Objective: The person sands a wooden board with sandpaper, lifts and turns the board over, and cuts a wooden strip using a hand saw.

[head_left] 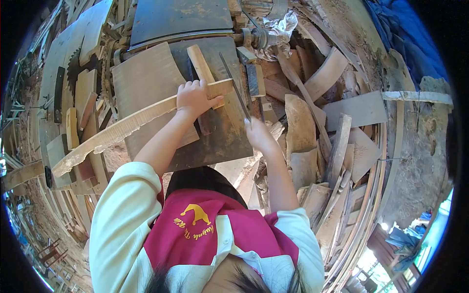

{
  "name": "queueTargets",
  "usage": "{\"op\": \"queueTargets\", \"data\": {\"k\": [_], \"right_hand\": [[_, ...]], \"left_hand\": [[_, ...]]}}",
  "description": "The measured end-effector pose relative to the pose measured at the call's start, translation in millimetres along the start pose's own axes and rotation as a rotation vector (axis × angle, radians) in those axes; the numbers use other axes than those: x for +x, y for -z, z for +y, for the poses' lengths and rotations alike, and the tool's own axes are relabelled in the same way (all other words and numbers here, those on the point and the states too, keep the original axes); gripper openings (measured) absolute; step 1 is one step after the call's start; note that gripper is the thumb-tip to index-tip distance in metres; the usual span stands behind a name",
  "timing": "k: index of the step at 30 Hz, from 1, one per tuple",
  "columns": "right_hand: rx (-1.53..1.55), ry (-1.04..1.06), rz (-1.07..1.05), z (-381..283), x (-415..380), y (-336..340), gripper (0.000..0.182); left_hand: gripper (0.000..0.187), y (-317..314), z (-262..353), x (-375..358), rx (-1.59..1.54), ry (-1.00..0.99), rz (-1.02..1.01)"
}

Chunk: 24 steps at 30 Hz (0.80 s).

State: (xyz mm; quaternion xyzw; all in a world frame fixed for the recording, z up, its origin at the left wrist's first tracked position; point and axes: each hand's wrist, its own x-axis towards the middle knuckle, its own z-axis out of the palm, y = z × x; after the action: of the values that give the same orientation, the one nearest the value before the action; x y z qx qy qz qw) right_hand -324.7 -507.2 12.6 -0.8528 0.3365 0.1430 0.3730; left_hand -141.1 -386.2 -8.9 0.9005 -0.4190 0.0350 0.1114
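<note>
A long, curved strip of pale wood (132, 116) with a rough lower edge reaches from the left across the dark metal table (220, 146). My left hand (194, 98) presses on it near its right end, with the fingers wrapped over it. A short wood block (201, 63) lies under the strip, crossing it. My right hand (260, 134) grips the lower end of a long, thin dark tool (235, 88), which slants up and left past the strip's right end. Whether the tool touches the wood cannot be made out.
A flat board (146, 73) lies on the table's left part. Beyond is a dark metal plate (181, 19). Scrap wood (303, 127) is heaped at the right. A toothed saw blade (74, 68) and planks stand at the left.
</note>
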Motion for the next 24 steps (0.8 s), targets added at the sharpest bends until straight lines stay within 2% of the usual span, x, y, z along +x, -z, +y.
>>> {"op": "queueTargets", "data": {"k": [3, 8, 14, 20, 24], "right_hand": [[-0.007, -0.11, -0.064, -2, -55, 14, 0.034], [0.017, -0.094, -0.027, 4, -73, 15, 0.034], [0.006, -0.028, -0.053, -8, -9, 6, 0.036], [0.013, 0.034, 0.066, -25, 63, -4, 0.036], [0.05, 0.056, 0.116, -26, 65, -8, 0.038]], "left_hand": [[0.06, -1, -1, 1, -0.005, 0.004, 0.005], [0.06, -5, -1, 0, 0.004, -0.009, 0.038], [0.06, -3, -1, 2, 0.001, -0.013, 0.032], [0.061, -5, 0, 0, 0.001, -0.027, 0.068], [0.06, -2, 1, -1, 0.011, -0.009, 0.033]]}}
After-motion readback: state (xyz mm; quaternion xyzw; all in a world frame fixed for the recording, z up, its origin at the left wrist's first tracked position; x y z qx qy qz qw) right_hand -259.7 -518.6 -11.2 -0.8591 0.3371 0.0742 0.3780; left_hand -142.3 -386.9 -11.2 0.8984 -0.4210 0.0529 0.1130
